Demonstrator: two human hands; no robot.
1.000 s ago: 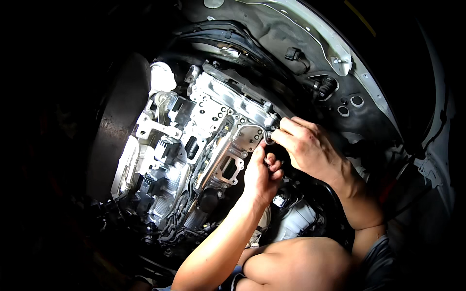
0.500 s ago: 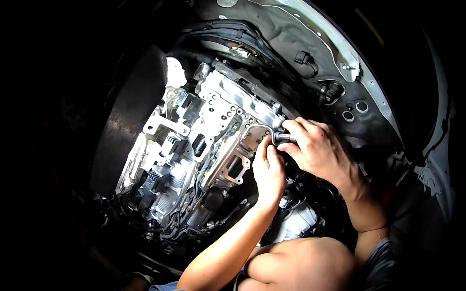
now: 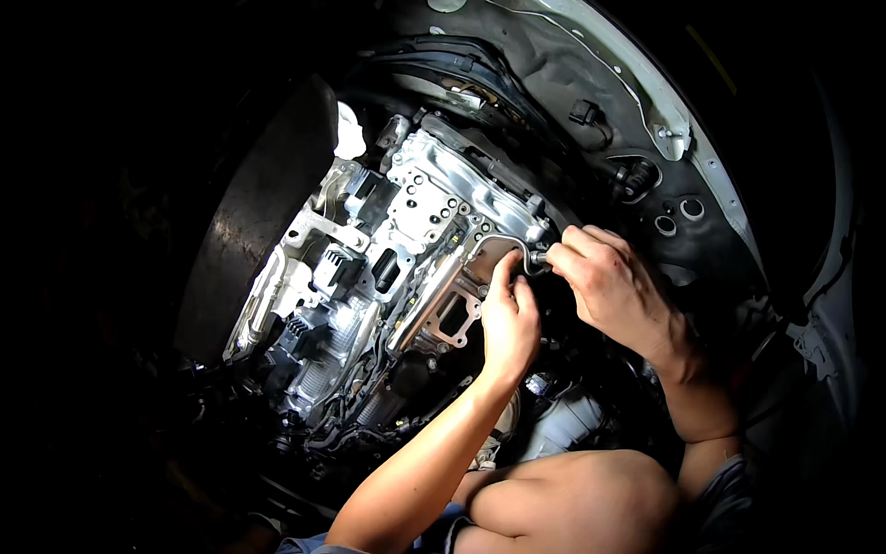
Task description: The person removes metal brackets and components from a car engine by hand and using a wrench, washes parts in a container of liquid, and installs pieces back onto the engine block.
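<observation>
A thin, bent metal pipe [image 3: 506,238] curves over the right end of a silvery engine part, the manifold-like block [image 3: 452,316] with a rectangular opening. My left hand [image 3: 510,323] reaches up from below, its fingertips pinched at the downturned bend of the pipe. From the right, my right hand [image 3: 609,282] has its fingers closed round a short metal cylindrical fitting [image 3: 540,258] beside that bend. The far end of the fitting is hidden in my fingers. Whether pipe and fitting touch is too small to tell.
The engine's bright metal top [image 3: 429,212] has several round holes. Black ignition-coil-like units [image 3: 337,268] and wiring [image 3: 355,406] lie to the left. A dark curved panel [image 3: 263,222] rises beyond them. The grey body panel [image 3: 554,65] borders the far right, and my bent knee [image 3: 591,503] is near.
My right hand's fingers have curled tighter around the fitting, with the wrist slightly turned. My left hand stays at the pipe bend. The whole view has shifted a little.
</observation>
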